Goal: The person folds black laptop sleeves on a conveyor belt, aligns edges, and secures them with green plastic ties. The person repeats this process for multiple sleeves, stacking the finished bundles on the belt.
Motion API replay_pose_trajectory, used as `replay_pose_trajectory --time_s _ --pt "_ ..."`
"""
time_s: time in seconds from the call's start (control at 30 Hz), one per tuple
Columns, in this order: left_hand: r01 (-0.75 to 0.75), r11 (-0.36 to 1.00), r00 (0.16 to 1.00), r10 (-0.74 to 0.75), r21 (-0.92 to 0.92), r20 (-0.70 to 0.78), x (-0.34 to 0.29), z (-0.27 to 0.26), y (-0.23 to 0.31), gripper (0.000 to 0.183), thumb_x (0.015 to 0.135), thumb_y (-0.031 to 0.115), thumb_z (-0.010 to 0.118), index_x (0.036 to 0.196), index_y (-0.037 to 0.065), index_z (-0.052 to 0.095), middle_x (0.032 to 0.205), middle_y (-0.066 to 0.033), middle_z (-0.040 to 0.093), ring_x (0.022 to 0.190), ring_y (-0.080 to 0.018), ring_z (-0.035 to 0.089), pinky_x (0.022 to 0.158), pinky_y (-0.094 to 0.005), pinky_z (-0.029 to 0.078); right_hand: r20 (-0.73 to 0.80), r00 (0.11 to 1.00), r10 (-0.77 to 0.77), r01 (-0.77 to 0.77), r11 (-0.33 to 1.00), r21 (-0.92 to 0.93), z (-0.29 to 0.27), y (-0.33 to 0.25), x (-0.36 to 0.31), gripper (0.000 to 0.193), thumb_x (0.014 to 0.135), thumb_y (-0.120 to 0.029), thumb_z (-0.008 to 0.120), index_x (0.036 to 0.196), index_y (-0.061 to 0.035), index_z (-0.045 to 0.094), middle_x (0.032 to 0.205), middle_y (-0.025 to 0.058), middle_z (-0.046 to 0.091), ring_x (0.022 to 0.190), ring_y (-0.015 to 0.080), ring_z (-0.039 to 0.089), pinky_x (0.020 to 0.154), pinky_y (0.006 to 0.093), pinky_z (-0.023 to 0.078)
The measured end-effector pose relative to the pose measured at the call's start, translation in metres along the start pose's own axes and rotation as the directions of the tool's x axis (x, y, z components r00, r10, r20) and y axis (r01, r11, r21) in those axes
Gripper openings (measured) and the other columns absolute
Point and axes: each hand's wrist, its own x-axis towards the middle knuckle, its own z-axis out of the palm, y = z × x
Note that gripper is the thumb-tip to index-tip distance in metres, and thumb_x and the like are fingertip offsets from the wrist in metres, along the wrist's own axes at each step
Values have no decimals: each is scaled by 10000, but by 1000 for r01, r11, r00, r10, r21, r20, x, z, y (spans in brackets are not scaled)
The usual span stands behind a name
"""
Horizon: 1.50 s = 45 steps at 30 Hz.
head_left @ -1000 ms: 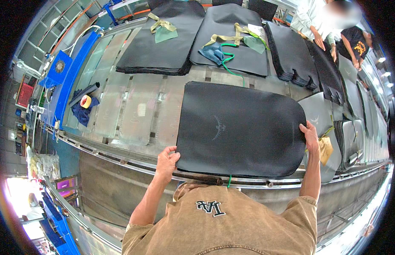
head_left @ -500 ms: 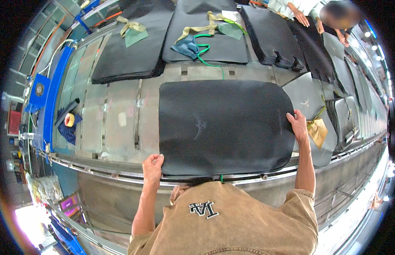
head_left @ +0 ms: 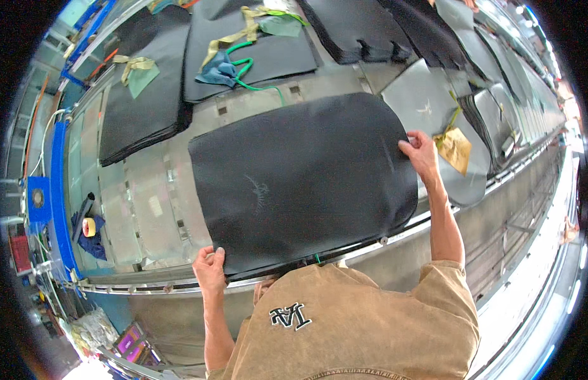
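A large black sheet (head_left: 306,177), rounded at its right end and squarer at its left, lies before me over the near part of the metal table. It carries a faint pale mark left of its middle. My left hand (head_left: 210,266) pinches its near left corner, thumb on top. At the right end my right hand (head_left: 420,152) grips the edge, its fingers partly hidden beneath. Just beyond that hand a grey sheet (head_left: 411,92) lies partly under the black one, with a gold-coloured paper piece (head_left: 455,151) on it.
Stacks of black sheets (head_left: 145,101) line the far side, with a blue cloth (head_left: 217,68) and a green cord (head_left: 246,63) on one. At the left, a tape roll (head_left: 89,227) rests by dark blue cloth. A blue frame (head_left: 61,190) borders the table (head_left: 156,231).
My view has turned, so the table and stacks appear tilted and shifted left. Both hands keep their hold on the black sheet. The co-worker at the far right has mostly left the view.
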Motion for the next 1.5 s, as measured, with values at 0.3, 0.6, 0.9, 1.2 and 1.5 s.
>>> replay_pose_trajectory --time_s 0.3,0.6,0.9,1.2,1.5 --pt "404 806 885 -223 -433 409 -6 0 12 580 909 314 588 1339 -17 383 1323 -131 453 1188 -227 461 970 -340 384 267 940 215 -301 889 344 -20 38 -39 859 840 -710 403 1337 -10 413 1324 176 465 1222 303 432 995 435 346" --pt "237 926 889 -85 -294 449 4 16 15 617 898 276 594 1370 -15 323 1341 -125 432 1210 -248 440 1004 -359 362 189 951 245 -309 775 551 16 43 -75 725 902 -598 426 1312 0 446 1269 165 516 1192 240 453 992 357 348" --pt "203 960 968 -168 -195 185 2 15 25 581 891 252 604 1345 -19 362 1350 -145 433 1236 -253 430 1004 -355 362 22 967 255 -204 712 672 9 41 -98 686 913 -522 481 1321 23 400 1310 170 456 1217 247 422 1017 351 323" --pt "-852 518 514 806 70 293 61 95 206 550 869 204 626 1328 -16 417 1366 -162 441 1289 -285 389 1071 -392 282 -357 727 587 -168 655 737 61 -16 -186 712 932 -441 480 1377 62 243 1413 237 314 1317 293 315 1086 367 232" --pt "-876 468 298 333 118 894 156 295 313 836 897 645 347 1379 -38 338 1425 -206 360 1354 -288 295 1100 -362 222 -450 617 646 -110 637 763 94 -12 -175 890 832 -421 653 1410 37 156 1440 258 268 1343 329 275 1092 391 237"
